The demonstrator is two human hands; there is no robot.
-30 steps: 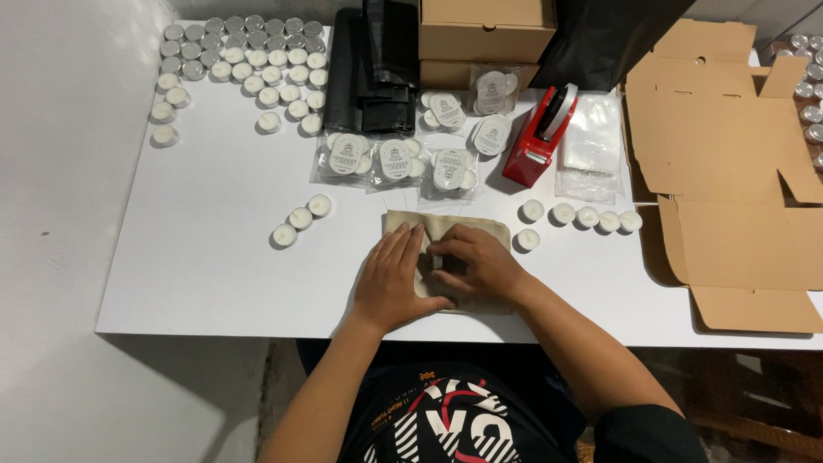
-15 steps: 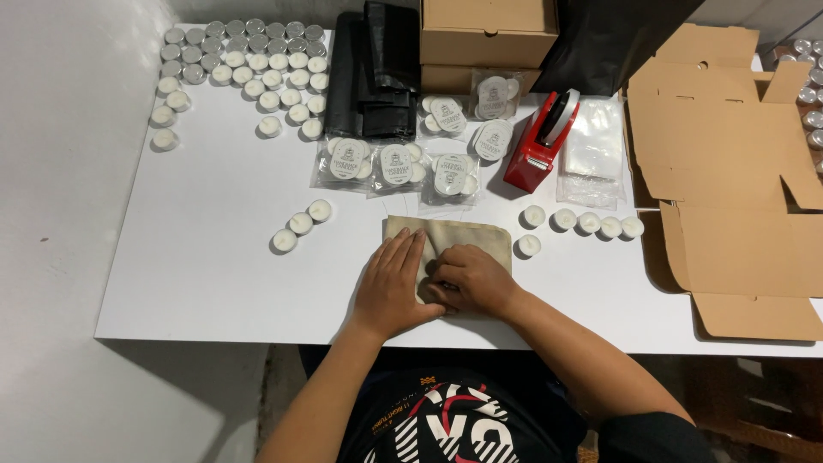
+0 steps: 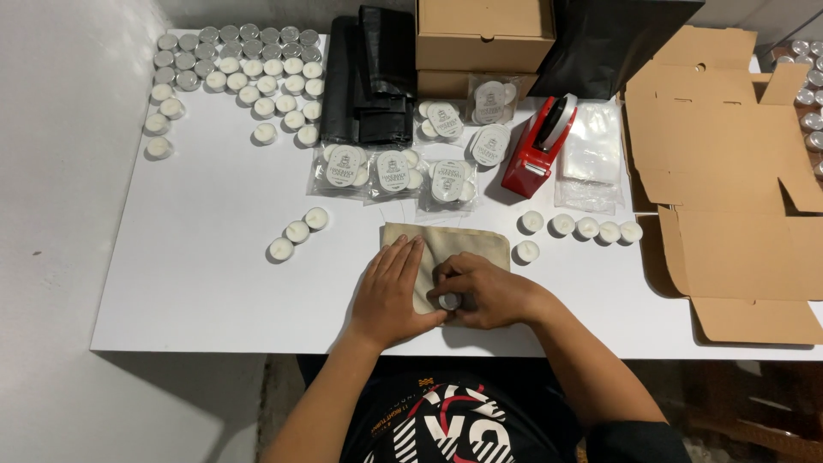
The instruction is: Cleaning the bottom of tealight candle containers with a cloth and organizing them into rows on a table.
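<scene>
L hand (image 3: 390, 291) flat, pinning beige pouch (image 3: 446, 249) at worktop (image 3: 214, 274) front edge; R hand (image 3: 480, 291) pinches a tealight (image 3: 448, 301) at its mouth. Filling step; next needs mouth held open.

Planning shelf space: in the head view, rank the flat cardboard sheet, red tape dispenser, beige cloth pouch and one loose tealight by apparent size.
Largest to smallest:
1. flat cardboard sheet
2. beige cloth pouch, partly hidden by hands
3. red tape dispenser, close to the pouch, so unsure
4. loose tealight
</scene>
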